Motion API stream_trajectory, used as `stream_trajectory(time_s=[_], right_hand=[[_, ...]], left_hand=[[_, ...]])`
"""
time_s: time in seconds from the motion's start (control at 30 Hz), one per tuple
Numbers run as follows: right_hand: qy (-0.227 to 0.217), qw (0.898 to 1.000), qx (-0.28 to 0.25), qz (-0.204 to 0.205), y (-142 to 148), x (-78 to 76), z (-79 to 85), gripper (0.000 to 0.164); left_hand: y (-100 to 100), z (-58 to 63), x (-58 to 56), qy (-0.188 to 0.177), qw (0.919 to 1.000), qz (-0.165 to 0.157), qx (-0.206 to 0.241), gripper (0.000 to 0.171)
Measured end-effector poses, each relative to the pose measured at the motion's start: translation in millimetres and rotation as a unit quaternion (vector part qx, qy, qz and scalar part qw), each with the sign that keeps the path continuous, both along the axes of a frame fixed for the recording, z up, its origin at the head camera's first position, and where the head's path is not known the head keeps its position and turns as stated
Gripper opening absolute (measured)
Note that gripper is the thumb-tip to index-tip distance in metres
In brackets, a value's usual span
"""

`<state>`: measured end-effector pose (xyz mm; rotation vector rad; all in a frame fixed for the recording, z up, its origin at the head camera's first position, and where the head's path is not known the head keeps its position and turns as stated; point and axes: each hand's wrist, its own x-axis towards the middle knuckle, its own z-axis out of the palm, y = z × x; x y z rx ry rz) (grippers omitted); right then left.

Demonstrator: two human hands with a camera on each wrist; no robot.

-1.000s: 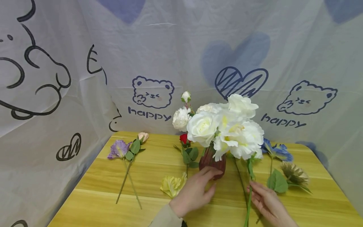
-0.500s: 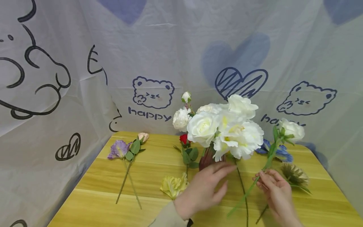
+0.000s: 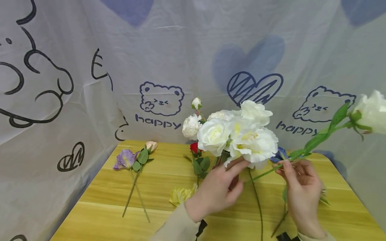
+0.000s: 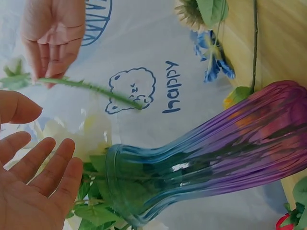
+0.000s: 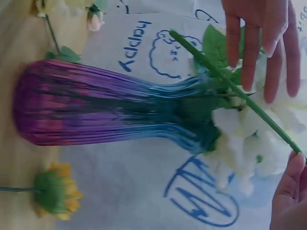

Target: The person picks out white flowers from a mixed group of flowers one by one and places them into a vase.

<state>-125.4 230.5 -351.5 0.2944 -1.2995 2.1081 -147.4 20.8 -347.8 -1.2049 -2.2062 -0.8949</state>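
Note:
A ribbed glass vase (image 4: 211, 148), blue at the neck and purple-pink below, holds a bunch of white artificial flowers (image 3: 214, 135). Between thumb and fingers, my right hand (image 3: 303, 194) pinches the green stem (image 5: 225, 81) of a white artificial rose (image 3: 372, 112). The rose leans far to the right, and its cut stem end points left toward the vase mouth. Beside the vase neck is my left hand (image 3: 215, 189), its fingers extended and nothing in its grasp. In the head view that hand and the blooms hide most of the vase.
On the wooden table (image 3: 99, 204) lie a purple flower (image 3: 125, 159) and a pink rosebud (image 3: 151, 145) at left. A red rose (image 3: 195, 147) and a yellow flower (image 3: 180, 195) lie nearer the vase. Right of it are a blue flower (image 3: 279, 155) and a sunflower (image 5: 55, 191).
My right hand has raised the white rose from beside the bunch and tilted it over to the right. My left hand has left the vase body and moved up beside its neck.

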Motion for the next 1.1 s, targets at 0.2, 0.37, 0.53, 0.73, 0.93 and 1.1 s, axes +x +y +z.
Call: stream_trajectory(time_s=[0.2, 0.37, 0.53, 0.73, 0.93, 1.1], right_hand=[[0.151, 0.987, -0.056, -0.018, -13, -6.9, 15.7, 0.023], [0.218, 0.972, -0.059, -0.060, -21, -8.5, 25.3, 0.031], [0.240, 0.967, -0.039, -0.078, -26, -8.1, 30.2, 0.029], [0.254, 0.962, 0.022, -0.097, -30, -14.8, 29.9, 0.022], [0.251, 0.957, 0.085, -0.122, -36, -25.0, 27.4, 0.014], [0.206, 0.946, 0.189, -0.164, -36, -31.1, 21.6, 0.013]], left_hand=[[-5, 5.6, -3.3, -0.010, 0.9998, 0.010, 0.012, 0.053], [-8, 7.7, -6.9, -0.006, 0.9996, 0.020, 0.019, 0.057], [-11, 10.1, -11.1, 0.003, 0.9992, 0.030, 0.027, 0.058], [-14, 13.7, -13.0, -0.013, 0.9990, 0.027, 0.032, 0.058], [-14, 15.4, -13.4, -0.023, 0.9989, 0.026, 0.033, 0.058], [-14, 15.8, -14.3, -0.028, 0.9987, 0.024, 0.034, 0.059]])
